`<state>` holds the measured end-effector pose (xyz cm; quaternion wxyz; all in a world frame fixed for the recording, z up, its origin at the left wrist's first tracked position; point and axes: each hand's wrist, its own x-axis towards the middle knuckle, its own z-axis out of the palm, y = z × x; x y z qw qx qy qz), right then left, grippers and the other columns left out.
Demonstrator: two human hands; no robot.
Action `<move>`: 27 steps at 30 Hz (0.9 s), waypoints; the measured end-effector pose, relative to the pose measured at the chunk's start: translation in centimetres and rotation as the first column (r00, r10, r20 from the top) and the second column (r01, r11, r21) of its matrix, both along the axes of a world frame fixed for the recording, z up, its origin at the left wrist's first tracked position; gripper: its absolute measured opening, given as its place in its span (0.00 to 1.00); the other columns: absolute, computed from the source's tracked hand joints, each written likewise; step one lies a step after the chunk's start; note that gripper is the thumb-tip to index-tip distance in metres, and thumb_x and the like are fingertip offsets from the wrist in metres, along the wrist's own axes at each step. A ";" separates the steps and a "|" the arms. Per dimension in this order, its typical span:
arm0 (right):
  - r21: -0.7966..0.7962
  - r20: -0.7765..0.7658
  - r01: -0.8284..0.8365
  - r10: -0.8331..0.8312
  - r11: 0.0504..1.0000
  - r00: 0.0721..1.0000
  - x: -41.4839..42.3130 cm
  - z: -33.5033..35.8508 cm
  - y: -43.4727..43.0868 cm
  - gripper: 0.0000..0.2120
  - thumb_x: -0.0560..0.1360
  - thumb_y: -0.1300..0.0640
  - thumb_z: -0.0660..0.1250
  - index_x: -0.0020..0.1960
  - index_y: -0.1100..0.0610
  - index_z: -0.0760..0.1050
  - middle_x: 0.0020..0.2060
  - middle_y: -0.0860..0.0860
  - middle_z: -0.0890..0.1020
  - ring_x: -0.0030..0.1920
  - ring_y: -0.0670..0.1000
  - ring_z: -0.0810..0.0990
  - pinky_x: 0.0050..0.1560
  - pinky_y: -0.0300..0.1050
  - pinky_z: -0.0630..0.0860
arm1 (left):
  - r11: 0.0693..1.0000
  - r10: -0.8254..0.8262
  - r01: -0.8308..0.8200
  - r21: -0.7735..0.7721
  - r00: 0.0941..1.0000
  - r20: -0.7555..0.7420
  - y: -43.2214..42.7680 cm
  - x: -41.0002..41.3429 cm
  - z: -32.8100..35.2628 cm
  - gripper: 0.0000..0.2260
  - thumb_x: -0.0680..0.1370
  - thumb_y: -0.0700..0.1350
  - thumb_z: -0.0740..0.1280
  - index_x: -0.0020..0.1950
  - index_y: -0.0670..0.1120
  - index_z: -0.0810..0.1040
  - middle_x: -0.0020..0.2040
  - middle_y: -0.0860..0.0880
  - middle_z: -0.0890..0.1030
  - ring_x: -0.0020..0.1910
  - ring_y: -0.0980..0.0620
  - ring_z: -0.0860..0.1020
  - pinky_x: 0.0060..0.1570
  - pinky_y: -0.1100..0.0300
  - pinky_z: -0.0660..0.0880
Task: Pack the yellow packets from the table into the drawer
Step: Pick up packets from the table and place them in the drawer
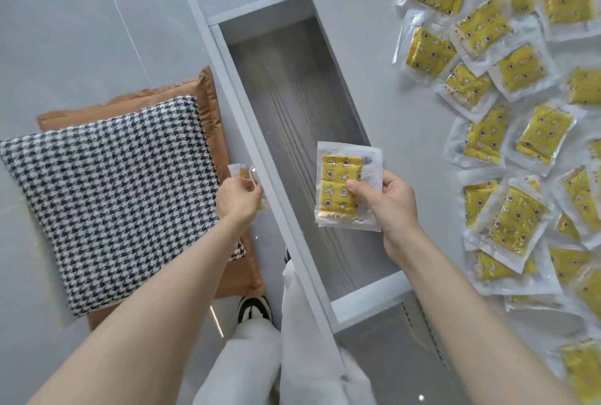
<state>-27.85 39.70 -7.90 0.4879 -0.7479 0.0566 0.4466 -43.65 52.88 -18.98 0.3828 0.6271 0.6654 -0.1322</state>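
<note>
Currently: Packet Held Over Open Drawer

One yellow packet (pixel 348 185) was grasped in the right hand (pixel 385 203) above the open drawer (pixel 292 105). A second packet (pixel 242 173) was clenched in the left hand (pixel 239 198) beside the drawer front. Remaining packets (pixel 520 118) were scattered across the table (pixel 383 85). A houndstooth cushion (pixel 113 196) was positioned left.

Both forearms are bare and extend forward from the bottom edge of the view, converging slightly toward the centre. The left hand (pixel 239 198) is positioned lower left of centre, back of hand facing the camera, fingers curled closed around a small item; the fingertips are hidden from view. The right hand (pixel 387 199) is positioned right of centre, wrist straight, thumb on top and pressed against the fingers in a pinch grip. The hands are well apart.
</note>
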 end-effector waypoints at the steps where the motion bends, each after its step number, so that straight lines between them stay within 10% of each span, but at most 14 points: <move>1: -0.009 -0.005 -0.005 0.005 1.000 1.000 -0.4 -0.1 -0.1 0.08 0.72 0.68 0.70 0.51 0.61 0.80 0.43 0.55 0.85 0.40 0.51 0.84 0.37 0.41 0.81 | 1.000 0.014 -0.014 0.015 1.000 0.002 0.0 -0.5 0.2 0.08 0.76 0.48 0.67 0.44 0.47 0.85 0.40 0.43 0.82 0.39 0.46 0.76 0.41 0.56 0.74; 6: -0.125 -0.047 -0.008 0.003 0.992 0.999 -2.5 -0.5 -1.3 0.08 0.73 0.67 0.69 0.50 0.60 0.79 0.44 0.54 0.85 0.41 0.51 0.85 0.37 0.40 0.82 | 0.970 0.099 -0.125 0.208 0.987 0.130 0.9 -3.3 2.9 0.10 0.78 0.43 0.65 0.58 0.49 0.82 0.59 0.47 0.80 0.52 0.48 0.79 0.52 0.52 0.78; 16: -0.293 -0.177 0.299 -0.359 0.908 0.917 -6.1 -1.7 -2.9 0.13 0.73 0.67 0.69 0.57 0.63 0.77 0.51 0.59 0.83 0.48 0.57 0.83 0.50 0.54 0.81 | 0.805 -0.362 0.021 0.593 0.809 0.463 3.4 0.5 13.3 0.07 0.79 0.41 0.64 0.53 0.43 0.79 0.53 0.48 0.81 0.50 0.59 0.75 0.49 0.63 0.75; 20: -0.398 -0.258 0.485 -0.602 0.779 0.756 -6.4 -4.4 -4.5 0.21 0.71 0.68 0.72 0.62 0.63 0.73 0.55 0.60 0.81 0.53 0.62 0.81 0.55 0.63 0.77 | 0.931 -0.365 0.292 0.220 0.781 0.508 2.4 4.8 12.6 0.07 0.78 0.41 0.64 0.51 0.51 0.79 0.59 0.50 0.79 0.55 0.52 0.77 0.52 0.52 0.79; 27: -0.521 -0.264 0.530 -0.717 0.669 0.646 -6.1 -11.2 -8.5 0.27 0.66 0.65 0.75 0.62 0.62 0.72 0.58 0.56 0.79 0.57 0.62 0.79 0.58 0.63 0.75 | 0.775 -0.609 0.632 0.000 0.748 0.264 -2.4 8.7 5.6 0.12 0.78 0.37 0.61 0.52 0.52 0.78 0.58 0.49 0.78 0.50 0.49 0.77 0.48 0.50 0.79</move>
